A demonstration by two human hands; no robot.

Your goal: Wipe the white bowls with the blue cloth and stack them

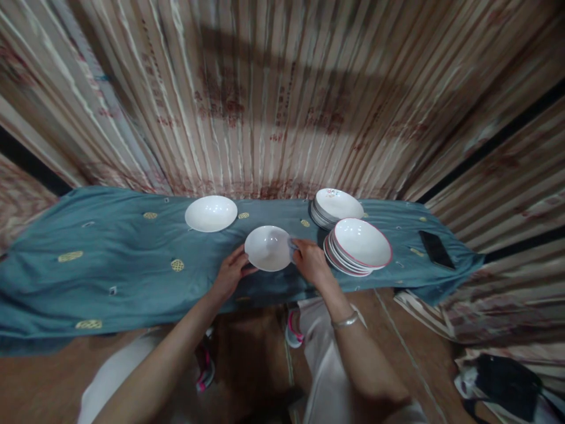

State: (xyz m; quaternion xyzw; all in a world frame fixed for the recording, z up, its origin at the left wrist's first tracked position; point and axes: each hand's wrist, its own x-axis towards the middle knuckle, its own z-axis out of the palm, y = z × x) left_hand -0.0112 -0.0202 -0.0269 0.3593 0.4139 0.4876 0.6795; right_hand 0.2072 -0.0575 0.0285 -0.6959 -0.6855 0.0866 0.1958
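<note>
A plain white bowl is held between my two hands over the front part of the cloth-covered table. My left hand grips its left side, with the fingers around the outside and the thumb close to the rim. At the right rim, my right hand is closed on the bowl's edge; something small and greyish shows by its fingertips, too blurred to name. Close to the right hand stands a stack of red-rimmed white bowls. Behind that is another stack of white bowls, the top one with a floral mark.
A white dish sits alone at the back left of the teal tablecloth. Toward the right end lies a black phone. Patterned curtains hang right behind the table. A dark bag is on the floor at lower right.
</note>
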